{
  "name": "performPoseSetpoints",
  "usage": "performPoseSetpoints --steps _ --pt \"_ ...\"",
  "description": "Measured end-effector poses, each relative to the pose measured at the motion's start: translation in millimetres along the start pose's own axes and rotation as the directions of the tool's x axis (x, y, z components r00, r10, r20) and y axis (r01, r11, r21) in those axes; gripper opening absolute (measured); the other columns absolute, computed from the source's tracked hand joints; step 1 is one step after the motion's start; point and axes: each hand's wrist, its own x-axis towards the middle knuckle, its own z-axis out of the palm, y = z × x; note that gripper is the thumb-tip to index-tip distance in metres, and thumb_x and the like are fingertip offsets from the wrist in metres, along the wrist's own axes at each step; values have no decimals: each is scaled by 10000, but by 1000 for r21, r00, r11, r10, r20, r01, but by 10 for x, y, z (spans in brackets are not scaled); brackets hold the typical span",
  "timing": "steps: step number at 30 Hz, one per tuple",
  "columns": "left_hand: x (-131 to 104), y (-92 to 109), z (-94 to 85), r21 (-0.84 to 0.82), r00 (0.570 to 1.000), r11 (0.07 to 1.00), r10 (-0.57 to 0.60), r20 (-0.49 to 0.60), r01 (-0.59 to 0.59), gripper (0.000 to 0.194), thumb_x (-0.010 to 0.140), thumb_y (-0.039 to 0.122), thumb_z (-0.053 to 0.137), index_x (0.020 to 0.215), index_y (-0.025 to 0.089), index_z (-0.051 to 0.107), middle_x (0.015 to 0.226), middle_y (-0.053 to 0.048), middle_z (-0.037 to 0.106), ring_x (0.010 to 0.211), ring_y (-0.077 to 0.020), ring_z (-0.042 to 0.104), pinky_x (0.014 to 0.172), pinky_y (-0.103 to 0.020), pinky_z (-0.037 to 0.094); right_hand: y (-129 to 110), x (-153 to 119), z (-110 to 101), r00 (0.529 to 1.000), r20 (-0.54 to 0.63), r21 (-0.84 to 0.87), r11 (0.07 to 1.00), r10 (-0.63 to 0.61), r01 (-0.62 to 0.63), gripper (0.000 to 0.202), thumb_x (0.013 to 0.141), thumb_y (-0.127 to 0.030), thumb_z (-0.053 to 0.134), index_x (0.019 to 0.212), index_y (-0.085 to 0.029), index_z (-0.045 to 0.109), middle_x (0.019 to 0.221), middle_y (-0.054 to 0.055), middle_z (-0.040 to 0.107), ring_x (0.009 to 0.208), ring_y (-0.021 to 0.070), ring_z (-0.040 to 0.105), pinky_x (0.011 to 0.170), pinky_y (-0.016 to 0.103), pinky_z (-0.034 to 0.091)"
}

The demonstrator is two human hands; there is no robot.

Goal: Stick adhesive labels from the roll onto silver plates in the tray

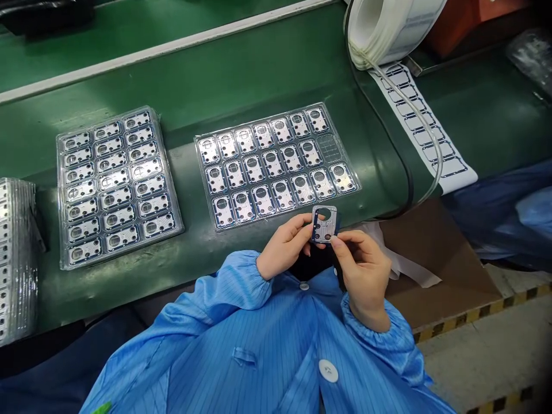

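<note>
Both my hands hold one small metal plate [326,225] with dark blue edging, a large round hole and smaller holes, just past the bench's front edge. My left hand [288,244] pinches its left side. Fingers of my right hand [362,267] press at its lower right corner. Beyond my hands lies a clear plastic tray [276,221] filled with rows of similar plates, with one bare pocket [329,148] at its right end. Whether a thin strip sits under my right fingertips is too small to tell.
A stack of filled trays [121,244] lies to the left, and another stack [17,259] at the far left edge. At the upper right, a large roll [388,29] feeds a white strip of blue-outlined stickers [425,126]. A black cable [383,126] crosses the green bench [185,190]. A cardboard box [448,270] stands below.
</note>
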Motion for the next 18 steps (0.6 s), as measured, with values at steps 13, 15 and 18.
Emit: performPoseSetpoints --steps 13,15,18 --pt "-16 37 12 15 1000 1000 -25 -7 25 361 971 353 493 1222 108 578 798 -42 641 640 -95 563 590 -203 444 -25 12 1 988 -4 -153 976 -156 153 40 886 -229 684 859 -201 683 771 4 656 683 136 598 608 264 479" --pt "-18 37 12 18 1000 1000 -21 -10 22 360 971 352 495 1224 109 578 794 -39 638 642 -96 565 591 -205 445 -35 17 2 983 -7 -173 968 -184 180 31 883 -220 684 858 -201 682 766 3 657 674 135 594 603 264 476" --pt "-19 40 14 18 1000 1000 -21 -17 21 369 965 375 515 1219 119 588 772 -29 628 648 -102 572 591 -207 448 -47 24 7 976 -8 -197 957 -218 212 25 877 -209 686 854 -204 679 759 1 659 667 136 598 598 266 476"
